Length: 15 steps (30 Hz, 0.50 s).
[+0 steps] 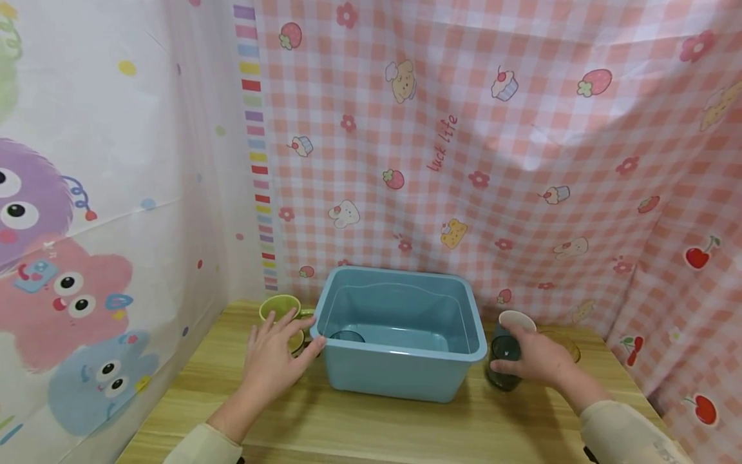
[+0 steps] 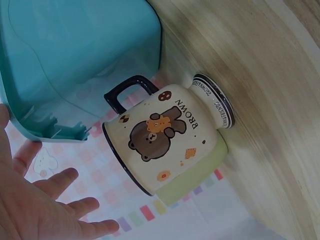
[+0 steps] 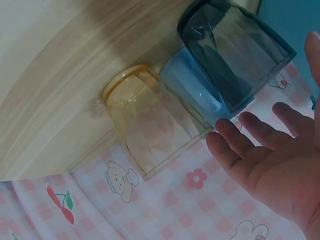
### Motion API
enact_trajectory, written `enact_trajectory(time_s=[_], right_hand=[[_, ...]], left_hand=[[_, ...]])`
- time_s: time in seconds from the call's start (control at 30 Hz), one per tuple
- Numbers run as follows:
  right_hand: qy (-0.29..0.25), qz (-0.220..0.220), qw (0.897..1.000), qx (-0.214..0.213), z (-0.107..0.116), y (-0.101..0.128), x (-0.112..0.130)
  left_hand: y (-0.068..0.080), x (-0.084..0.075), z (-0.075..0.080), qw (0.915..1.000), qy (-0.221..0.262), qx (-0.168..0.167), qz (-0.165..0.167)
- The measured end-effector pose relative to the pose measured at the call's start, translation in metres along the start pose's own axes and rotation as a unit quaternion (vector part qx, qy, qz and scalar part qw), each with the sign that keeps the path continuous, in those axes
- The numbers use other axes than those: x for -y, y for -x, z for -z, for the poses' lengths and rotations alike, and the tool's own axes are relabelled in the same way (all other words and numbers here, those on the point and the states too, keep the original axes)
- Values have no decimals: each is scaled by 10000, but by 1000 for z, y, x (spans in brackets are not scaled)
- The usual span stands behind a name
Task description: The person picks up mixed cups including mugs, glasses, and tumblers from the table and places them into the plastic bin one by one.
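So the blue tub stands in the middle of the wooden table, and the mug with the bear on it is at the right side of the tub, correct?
Not quite. The blue tub does stand in the middle of the wooden table, but the bear mug is at its left side, near the left hand. The left wrist view shows it beside the tub's corner.

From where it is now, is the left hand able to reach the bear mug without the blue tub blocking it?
Probably yes. The left hand is open right beside the bear mug, fingers spread toward it. The blue tub stands to the mug's other side, so nothing seems to lie between hand and mug.
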State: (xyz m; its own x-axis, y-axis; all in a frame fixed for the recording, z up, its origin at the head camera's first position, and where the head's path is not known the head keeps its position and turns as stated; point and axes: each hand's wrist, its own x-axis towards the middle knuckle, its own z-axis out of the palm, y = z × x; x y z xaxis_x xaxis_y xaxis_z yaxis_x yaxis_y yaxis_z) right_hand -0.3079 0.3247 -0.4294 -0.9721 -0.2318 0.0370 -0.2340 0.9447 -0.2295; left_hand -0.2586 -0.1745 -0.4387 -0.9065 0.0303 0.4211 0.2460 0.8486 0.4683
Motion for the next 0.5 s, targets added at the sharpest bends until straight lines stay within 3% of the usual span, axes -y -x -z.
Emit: enact_trajectory(time_s=[0.5], right_hand=[[218, -175, 9996, -86, -6, 3, 1]], left_hand=[[0, 2, -2, 10000, -15, -30, -37]])
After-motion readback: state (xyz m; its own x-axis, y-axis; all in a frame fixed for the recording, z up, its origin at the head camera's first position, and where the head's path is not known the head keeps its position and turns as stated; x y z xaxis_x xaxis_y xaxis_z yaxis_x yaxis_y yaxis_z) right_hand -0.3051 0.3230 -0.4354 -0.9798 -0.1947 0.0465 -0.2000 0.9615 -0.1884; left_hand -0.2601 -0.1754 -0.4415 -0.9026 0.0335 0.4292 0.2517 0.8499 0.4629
